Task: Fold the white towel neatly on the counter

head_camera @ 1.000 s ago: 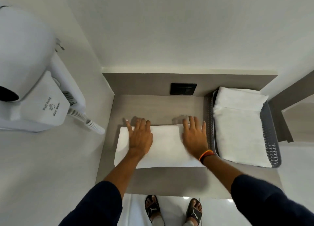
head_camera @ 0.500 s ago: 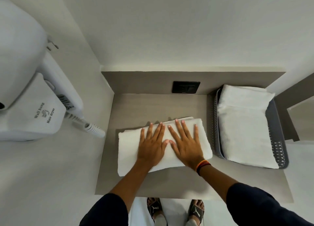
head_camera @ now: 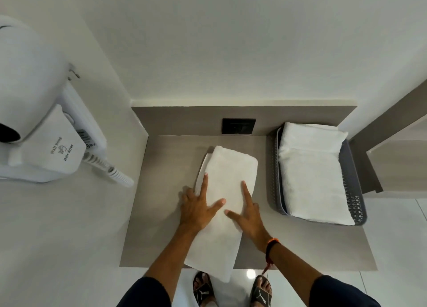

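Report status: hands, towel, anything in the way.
Left hand and right hand open, flat on the towel's sides. White towel folded narrow, lengthwise, near end overhanging the counter edge. Gray basket of folded towels to the right, apart.

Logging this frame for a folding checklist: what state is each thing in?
White towel: folded long, near end overhanging counter edge.
Left hand: flat on towel, grip open.
Right hand: flat on towel, grip open.
Basket: holding folded towels.
Hair dryer: docked on wall.

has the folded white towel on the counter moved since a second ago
Yes. The folded white towel has turned from lying crosswise to running lengthwise away from the black wall socket, its near end now overhanging the grey counter edge.
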